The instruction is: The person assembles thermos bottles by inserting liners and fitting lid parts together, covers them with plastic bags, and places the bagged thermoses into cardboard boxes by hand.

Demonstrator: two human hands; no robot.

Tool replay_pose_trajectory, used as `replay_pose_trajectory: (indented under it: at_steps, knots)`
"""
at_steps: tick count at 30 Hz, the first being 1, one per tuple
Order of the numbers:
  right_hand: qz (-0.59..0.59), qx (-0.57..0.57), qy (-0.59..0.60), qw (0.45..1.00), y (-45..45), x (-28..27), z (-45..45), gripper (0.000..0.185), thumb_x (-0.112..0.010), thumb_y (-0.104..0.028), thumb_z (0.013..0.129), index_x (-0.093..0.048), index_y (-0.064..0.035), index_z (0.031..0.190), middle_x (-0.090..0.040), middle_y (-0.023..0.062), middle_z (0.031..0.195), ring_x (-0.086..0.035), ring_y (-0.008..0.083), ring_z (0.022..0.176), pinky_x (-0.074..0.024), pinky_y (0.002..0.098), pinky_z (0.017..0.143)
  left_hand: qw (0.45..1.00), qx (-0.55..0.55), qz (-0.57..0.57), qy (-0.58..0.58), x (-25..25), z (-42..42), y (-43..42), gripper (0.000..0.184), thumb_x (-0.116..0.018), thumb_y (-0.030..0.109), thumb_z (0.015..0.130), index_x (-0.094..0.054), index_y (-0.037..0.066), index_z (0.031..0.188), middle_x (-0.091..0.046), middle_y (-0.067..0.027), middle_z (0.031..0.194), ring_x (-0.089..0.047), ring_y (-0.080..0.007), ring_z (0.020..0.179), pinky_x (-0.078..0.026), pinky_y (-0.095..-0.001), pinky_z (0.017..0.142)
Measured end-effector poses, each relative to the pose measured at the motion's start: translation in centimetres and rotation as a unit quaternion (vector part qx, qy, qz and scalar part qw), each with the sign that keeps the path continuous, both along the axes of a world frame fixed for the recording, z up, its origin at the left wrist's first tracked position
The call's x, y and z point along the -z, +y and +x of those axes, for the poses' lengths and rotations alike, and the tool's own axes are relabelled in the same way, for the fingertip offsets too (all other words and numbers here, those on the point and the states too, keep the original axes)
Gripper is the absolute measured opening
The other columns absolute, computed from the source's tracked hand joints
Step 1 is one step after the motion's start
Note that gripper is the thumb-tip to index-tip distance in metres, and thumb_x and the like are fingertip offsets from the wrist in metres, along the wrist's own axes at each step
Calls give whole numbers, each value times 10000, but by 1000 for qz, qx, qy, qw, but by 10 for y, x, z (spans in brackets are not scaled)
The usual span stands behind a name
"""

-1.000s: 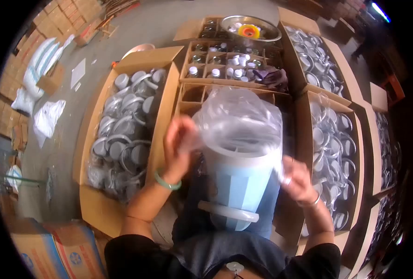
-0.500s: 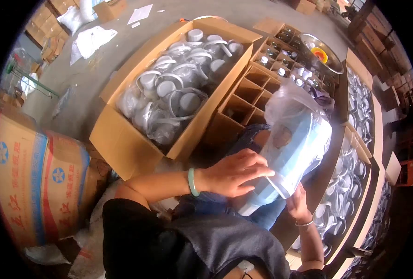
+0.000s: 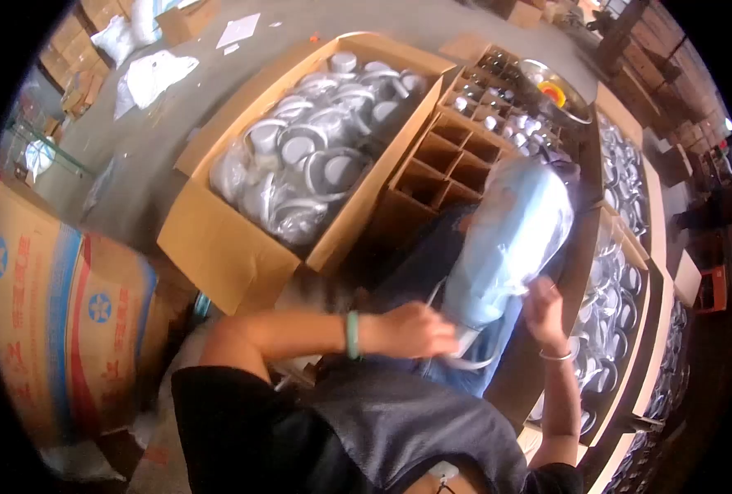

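Note:
A light-blue thermos flask [image 3: 498, 263] in a clear plastic bag [image 3: 539, 206] leans over my lap, its white end and grey handle [image 3: 475, 364] toward me. My left hand [image 3: 411, 329], with a green bangle on its wrist, is closed at that lower end by the handle; motion blurs its fingertips. My right hand [image 3: 545, 313] is raised along the flask's right side, at the edge of the bag. Blur hides whether its bent fingers grip the plastic or only touch it.
An open carton [image 3: 242, 255] of bagged grey lids with handles stands ahead. Beyond my lap is a divided box [image 3: 444, 156] with several bottles, and a metal basin [image 3: 576, 103] at its far side. More filled cartons [image 3: 605, 329] line the right; printed cartons [image 3: 45, 329] stand left.
The flask has swung more upright, and its handle now loops out at the lower end. My left hand has moved slightly down; my right hand has risen along the flask's side.

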State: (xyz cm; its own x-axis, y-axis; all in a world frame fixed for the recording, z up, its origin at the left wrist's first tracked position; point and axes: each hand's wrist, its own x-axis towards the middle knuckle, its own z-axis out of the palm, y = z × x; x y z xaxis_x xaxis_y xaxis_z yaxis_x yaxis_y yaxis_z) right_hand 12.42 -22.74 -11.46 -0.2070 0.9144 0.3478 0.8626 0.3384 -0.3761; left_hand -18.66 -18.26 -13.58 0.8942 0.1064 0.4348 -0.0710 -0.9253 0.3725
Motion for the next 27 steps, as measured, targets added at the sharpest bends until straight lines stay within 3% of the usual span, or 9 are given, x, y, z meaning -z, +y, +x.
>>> replay_pose_trajectory:
  at_steps: [4, 7, 11, 16, 18, 20, 23, 26, 27]
  knots:
    - [25, -19, -41, 999, -47, 63, 1, 204, -633, -18, 750, -645, -21, 953, -654, 139, 986, -625, 303, 880, -527, 427, 832, 996, -46, 36, -68, 68, -29, -15, 125, -617, 241, 924, -632, 142, 1000, -552, 13, 717, -546, -103, 636, -472, -269, 553]
    - [-18, -64, -16, 998, -56, 52, -31, 135, -631, -28, 736, -596, -10, 865, -613, 145, 917, -614, 337, 858, -498, 411, 925, 989, -110, -31, -90, 50, -23, -21, 460, -677, 304, 887, -538, 142, 1295, -599, -4, 718, -596, -129, 622, -498, -276, 567]
    - [17, -64, 180, 982, -40, 26, -43, 156, -636, -27, 742, -553, 22, 864, -518, 171, 825, -519, 360, 757, -436, 438, 707, 980, -160, 0, -119, 35, -13, -8, 511, -695, 360, 883, -552, 140, 1321, -641, 4, 682, -610, -118, 542, -513, -280, 531]
    - [85, -81, 197, 973, 1, -12, -32, 148, -590, -9, 747, -514, -3, 874, -487, 156, 820, -476, 292, 708, -426, 401, 652, 940, -173, -289, -59, -54, -18, 24, 527, -761, 55, 821, -587, 78, 1318, -705, -72, 1077, -633, -62, 779, -518, -249, 643]
    - [88, 116, 178, 973, 11, 14, -19, 122, -563, -8, 787, -521, -8, 902, -517, 189, 828, -533, 353, 710, -458, 439, 625, 882, -145, -410, -183, -83, -1, 41, 494, -756, 44, 836, -572, -7, 1292, -628, -107, 1252, -582, -61, 830, -509, -244, 721]
    - [149, 227, 128, 954, 35, 21, 4, 128, -539, -47, 821, -541, 4, 938, -567, 242, 856, -569, 455, 738, -484, 498, 640, 861, -202, -431, -180, -93, 5, 55, 476, -740, 10, 839, -564, -21, 1280, -648, -25, 1016, -590, -48, 794, -508, -221, 694]
    - [-83, 229, 38, 969, 19, 34, 6, 151, -677, -164, 819, -621, -25, 822, -661, 190, 796, -665, 330, 700, -553, 424, 666, 801, -249, -494, -229, -100, 15, 66, 466, -737, 2, 833, -579, 13, 1272, -441, 95, 700, -415, 4, 611, -360, -185, 536]
    - [-162, 28, 476, 864, 5, -36, -44, 93, -602, -79, 943, -587, 9, 917, -690, 121, 875, -702, 159, 779, -572, 313, 668, 855, -224, -416, -213, -104, 26, 81, 461, -743, 29, 838, -588, 19, 1272, -464, 106, 700, -415, 8, 604, -346, -175, 543]
    - [-141, -20, 465, 874, 9, -60, -54, 96, -558, -66, 968, -558, 5, 904, -664, 81, 844, -698, 161, 763, -583, 311, 670, 871, -191, -415, -180, -104, 30, 86, 583, -791, 93, 820, -529, 6, 1334, -545, 56, 856, -468, -18, 720, -386, -179, 605]
